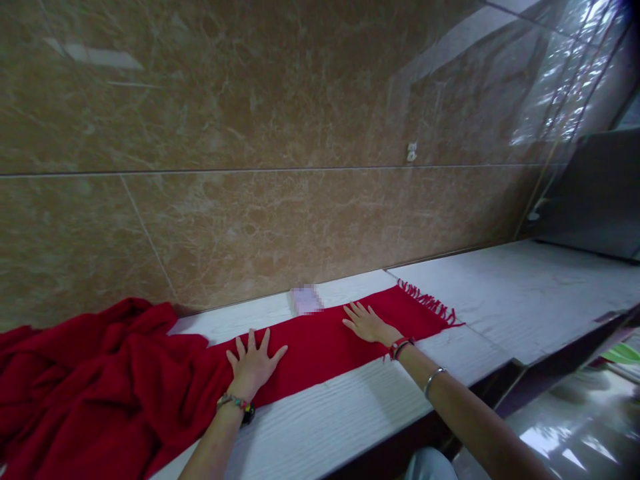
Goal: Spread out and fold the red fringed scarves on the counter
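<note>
Your red scarf (320, 353) lies on the bench (345, 419), bunched up toward the bench's left side. Your left hand (251, 367) and right hand (369, 325) lie flat on it, fingers apart. It looks soft and light; pinch its edges.

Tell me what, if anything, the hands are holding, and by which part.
Nothing is held: the left hand and right hand rest spread on top of the flat stretch of red cloth, the right nearer its fringed end.

The red scarf (313, 350) is cropped at left, the pale object (307, 300) blurred
</note>
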A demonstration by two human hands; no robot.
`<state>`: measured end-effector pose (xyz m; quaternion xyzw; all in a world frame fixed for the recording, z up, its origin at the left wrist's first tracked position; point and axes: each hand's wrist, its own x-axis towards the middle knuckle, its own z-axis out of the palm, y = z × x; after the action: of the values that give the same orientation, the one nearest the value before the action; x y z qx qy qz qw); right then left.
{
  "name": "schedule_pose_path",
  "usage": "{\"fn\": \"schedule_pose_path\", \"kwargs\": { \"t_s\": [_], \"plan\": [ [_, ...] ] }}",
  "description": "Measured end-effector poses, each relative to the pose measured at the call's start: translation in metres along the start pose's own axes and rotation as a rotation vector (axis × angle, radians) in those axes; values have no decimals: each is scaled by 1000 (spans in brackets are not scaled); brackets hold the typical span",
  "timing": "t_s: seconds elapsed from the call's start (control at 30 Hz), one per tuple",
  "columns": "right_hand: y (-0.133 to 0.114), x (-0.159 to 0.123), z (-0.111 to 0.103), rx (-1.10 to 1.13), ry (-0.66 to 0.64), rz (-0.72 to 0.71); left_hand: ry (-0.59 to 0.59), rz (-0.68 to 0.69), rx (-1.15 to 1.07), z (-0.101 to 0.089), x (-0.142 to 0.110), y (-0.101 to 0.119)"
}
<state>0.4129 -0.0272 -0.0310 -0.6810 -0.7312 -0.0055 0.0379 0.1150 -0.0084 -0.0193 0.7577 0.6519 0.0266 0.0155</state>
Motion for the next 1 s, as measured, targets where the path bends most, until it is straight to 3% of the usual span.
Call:
{"fn": "schedule_pose_path", "kwargs": {
  "t_s": [0.1, 0.2, 0.3, 0.43, 0.63, 0.77, 1.0],
  "plan": [
    [-24, 4, -15, 16, 104, -104, 76, 128, 27, 1, -2, 7],
    [-70, 10, -28, 59, 174, -304, 51, 198, 5, 1, -2, 8],
    [-122, 16, -28, 72, 201, -451, 11, 111, -11, 0, 0, 0],
    [-166, 30, -14, 66, 108, -464, -72, -41, 15, -4, 3, -18],
    [-157, 41, -1, 41, 21, -345, -227, -80, -37, -11, 9, -37],
    [-153, 35, -4, -1, 58, -291, -201, -168, -64, -9, 11, -44],
    [-170, 20, -7, 36, 73, -353, -216, -133, -58, -2, 11, -52]
  ]
}}
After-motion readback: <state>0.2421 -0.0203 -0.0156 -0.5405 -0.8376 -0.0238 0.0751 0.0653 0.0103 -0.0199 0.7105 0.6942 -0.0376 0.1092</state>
